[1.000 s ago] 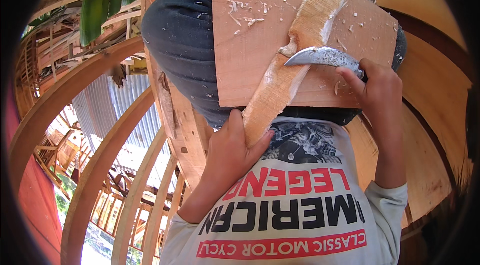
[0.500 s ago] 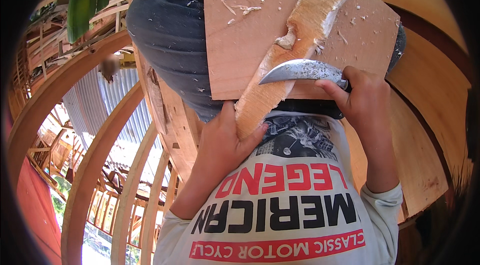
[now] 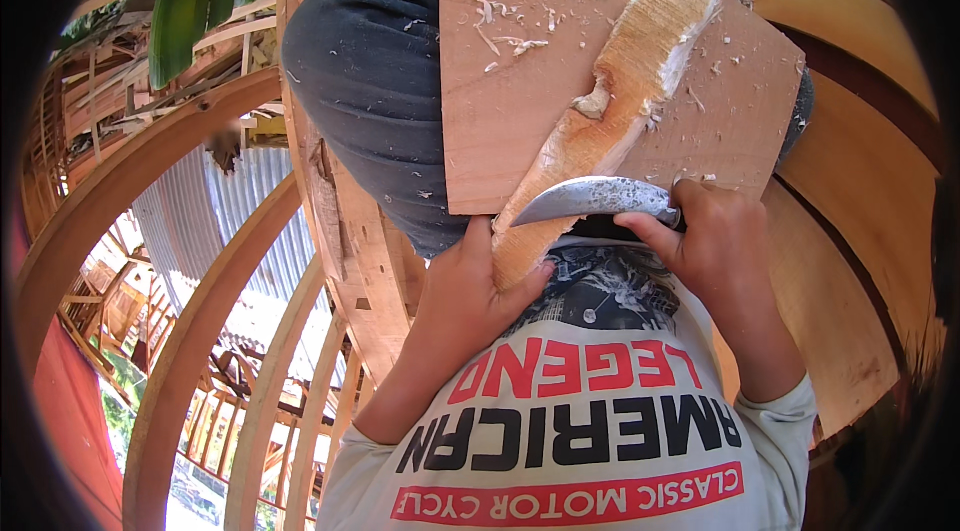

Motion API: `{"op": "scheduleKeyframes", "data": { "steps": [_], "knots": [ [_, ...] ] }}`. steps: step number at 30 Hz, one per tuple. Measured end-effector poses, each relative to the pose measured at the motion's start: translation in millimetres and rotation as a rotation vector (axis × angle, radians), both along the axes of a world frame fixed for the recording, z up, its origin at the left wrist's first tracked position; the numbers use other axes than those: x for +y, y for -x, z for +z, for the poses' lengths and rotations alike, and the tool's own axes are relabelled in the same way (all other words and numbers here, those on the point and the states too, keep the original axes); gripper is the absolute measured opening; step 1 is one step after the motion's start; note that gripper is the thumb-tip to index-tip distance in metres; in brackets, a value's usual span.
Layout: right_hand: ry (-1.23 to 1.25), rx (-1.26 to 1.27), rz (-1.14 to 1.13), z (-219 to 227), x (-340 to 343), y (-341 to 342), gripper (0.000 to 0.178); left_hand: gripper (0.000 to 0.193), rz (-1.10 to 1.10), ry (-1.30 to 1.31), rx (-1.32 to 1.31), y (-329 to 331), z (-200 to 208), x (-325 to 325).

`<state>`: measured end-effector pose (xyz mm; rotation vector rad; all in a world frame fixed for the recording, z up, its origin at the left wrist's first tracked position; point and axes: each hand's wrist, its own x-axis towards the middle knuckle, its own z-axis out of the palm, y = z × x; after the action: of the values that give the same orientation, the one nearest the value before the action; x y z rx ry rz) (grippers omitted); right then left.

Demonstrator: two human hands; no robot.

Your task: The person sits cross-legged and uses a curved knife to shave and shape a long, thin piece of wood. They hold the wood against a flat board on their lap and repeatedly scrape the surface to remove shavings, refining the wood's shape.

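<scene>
A long, roughly shaped piece of wood (image 3: 640, 61) slants across a flat wooden board (image 3: 520, 81) on my lap. Its far end is pointed and pale, and a notch is cut into its left edge. My left hand (image 3: 472, 283) is closed around the near end, thumb on one side and fingers on the other. In my right hand (image 3: 722, 236) is a curved knife (image 3: 600, 201), its handle mostly hidden in the fist. The blade points left and lies across the wood just beyond my left hand, apparently touching it.
Curled wood shavings (image 3: 520, 43) lie scattered over the board, with more piled beyond it. My bent knee (image 3: 365, 81) in dark trousers is at the left. Curved timber ribs (image 3: 205, 301) rise on the left, and wide planks (image 3: 850, 181) curve along the right. Corrugated metal sheeting (image 3: 215, 221) lies beyond the ribs.
My right hand has drawn the knife down along the wood, toward my body and my left hand. The left hand keeps its hold, and the whole view has shifted slightly.
</scene>
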<state>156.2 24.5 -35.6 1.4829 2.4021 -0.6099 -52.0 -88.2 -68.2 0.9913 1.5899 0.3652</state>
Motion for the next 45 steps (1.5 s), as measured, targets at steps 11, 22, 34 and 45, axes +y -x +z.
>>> {"op": "scheduleKeyframes", "data": {
  "steps": [11, 22, 34, 45],
  "knots": [
    [-0.255, -0.035, -0.004, -22, 55, -28, 0.065, 0.056, -0.027, -0.070, 0.132, -9, 0, -2],
    [-0.257, -0.038, -0.102, -24, 46, -31, 0.064, 0.052, -0.032, -0.024, 0.187, -14, 5, 2],
    [0.556, 0.354, -0.291, 2, 6, -13, 0.033, 0.051, 0.036, -0.004, 0.136, -12, 2, 1],
    [1.204, 0.788, -0.687, -14, 4, -26, 0.024, 0.046, 0.038, 0.080, 0.143, -11, 7, 4]
  ]
}}
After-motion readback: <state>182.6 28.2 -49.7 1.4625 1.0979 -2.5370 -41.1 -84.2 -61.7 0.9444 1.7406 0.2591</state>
